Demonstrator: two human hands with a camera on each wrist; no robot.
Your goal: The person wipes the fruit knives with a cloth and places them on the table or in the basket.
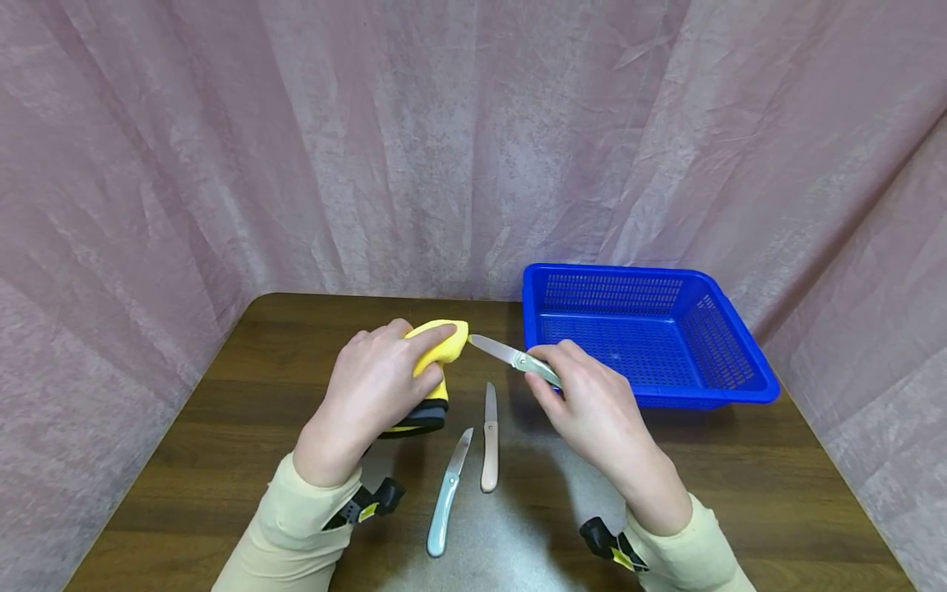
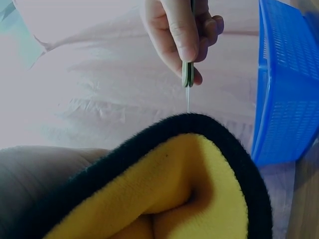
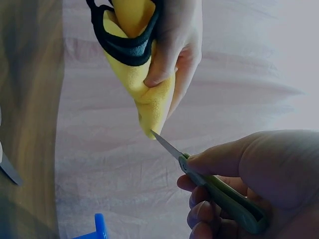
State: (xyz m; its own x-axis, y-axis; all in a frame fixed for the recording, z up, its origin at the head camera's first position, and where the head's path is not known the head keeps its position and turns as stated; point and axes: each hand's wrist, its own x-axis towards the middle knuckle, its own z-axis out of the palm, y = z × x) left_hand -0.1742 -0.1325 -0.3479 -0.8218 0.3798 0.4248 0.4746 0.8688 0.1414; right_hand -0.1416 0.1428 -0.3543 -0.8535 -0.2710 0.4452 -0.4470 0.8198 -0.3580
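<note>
A yellow cloth [image 1: 441, 349] with a dark edge is gripped in my left hand [image 1: 377, 382], bunched between thumb and fingers. My right hand [image 1: 592, 403] holds a folding knife [image 3: 224, 201] by its pale green handle, blade unfolded and pointing left at the cloth. The blade's tip is right at the cloth's end in the right wrist view. Below the hands, two more unfolded knives lie on the table: one with a beige handle [image 1: 491, 456], one with a light blue handle [image 1: 442, 514].
A blue plastic basket [image 1: 740, 329] with perforated walls stands at the back right of the brown wooden table [image 1: 244, 427], just beyond my right hand. Pinkish curtains [image 1: 414, 148] hang behind the table and along its sides.
</note>
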